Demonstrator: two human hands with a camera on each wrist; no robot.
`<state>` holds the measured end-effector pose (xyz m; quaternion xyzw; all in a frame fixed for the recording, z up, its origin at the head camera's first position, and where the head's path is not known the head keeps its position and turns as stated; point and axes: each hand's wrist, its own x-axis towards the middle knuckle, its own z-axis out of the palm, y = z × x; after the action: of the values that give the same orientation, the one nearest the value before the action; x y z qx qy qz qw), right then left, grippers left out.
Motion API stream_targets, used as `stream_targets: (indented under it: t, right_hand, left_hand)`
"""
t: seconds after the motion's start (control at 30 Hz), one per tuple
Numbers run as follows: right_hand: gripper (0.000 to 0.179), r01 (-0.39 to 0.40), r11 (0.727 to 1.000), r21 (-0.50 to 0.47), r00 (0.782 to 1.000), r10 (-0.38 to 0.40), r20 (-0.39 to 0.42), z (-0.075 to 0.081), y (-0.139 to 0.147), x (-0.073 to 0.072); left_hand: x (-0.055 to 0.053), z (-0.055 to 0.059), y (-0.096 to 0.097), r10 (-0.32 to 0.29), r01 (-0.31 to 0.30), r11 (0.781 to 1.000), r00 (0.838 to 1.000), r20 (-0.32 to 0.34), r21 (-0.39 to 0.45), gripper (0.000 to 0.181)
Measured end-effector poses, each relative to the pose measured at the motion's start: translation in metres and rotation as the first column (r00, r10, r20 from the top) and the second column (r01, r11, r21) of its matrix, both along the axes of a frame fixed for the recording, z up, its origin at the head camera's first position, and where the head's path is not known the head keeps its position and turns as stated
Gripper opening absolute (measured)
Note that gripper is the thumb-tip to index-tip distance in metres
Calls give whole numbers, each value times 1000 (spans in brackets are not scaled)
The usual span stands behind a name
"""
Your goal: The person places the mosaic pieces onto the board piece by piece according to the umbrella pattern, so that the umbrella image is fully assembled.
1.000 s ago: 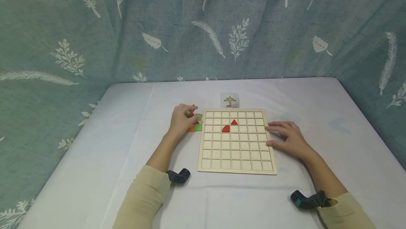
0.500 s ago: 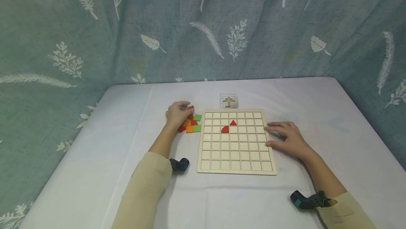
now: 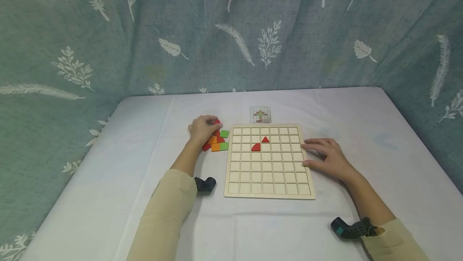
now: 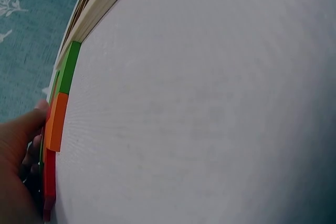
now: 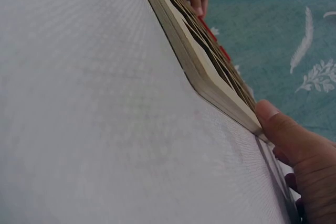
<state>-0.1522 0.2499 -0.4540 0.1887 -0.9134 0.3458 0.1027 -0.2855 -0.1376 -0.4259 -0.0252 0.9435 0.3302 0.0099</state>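
Observation:
My left hand is at the pile of coloured tiles left of the wooden grid board. Its thumb and forefinger pinch a red tile whose visible edge looks rounded; the other fingers are partly hidden. By that hand lie green tiles, orange tiles and more red tiles. On the board sit a red triangle and a red quarter-circle tile. With fingers spread, my right hand touches the board's right edge; the right wrist view has its thumb against the rim.
A small pattern card with a coloured figure on a grid lies behind the board. White cloth covers the table, and a leaf-print curtain hangs at the back. Dark wrist devices sit on both forearms.
My left hand has drawn back slightly to the left, uncovering more tiles, and a red tile now shows between thumb and forefinger. The right hand stays at the board's edge.

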Motion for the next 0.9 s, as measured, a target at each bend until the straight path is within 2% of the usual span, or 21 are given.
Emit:
stream_targets:
  t: [0.23,0.47,0.6,0.77,0.9]
  right_hand:
    - [50,-5,1000,6,1000,6,-14,1,-1,1]
    - [51,7,1000,19,1000,-7,6,2,-2,1]
    - [50,10,1000,21,1000,-10,4,2,-2,1]
    - [50,-2,1000,19,1000,2,-9,2,-2,1]
    - [49,-7,1000,16,1000,7,-9,2,-2,1]
  left_hand:
    - [-4,-4,1,-22,23,999,1000,13,-48,46]
    - [-2,2,6,-62,60,992,998,-14,-110,45]
    - [-1,3,6,-73,73,994,997,6,-79,46]
    - [-4,2,4,-62,63,998,995,76,-10,47]
    - [-5,2,5,-44,43,999,996,80,11,43]
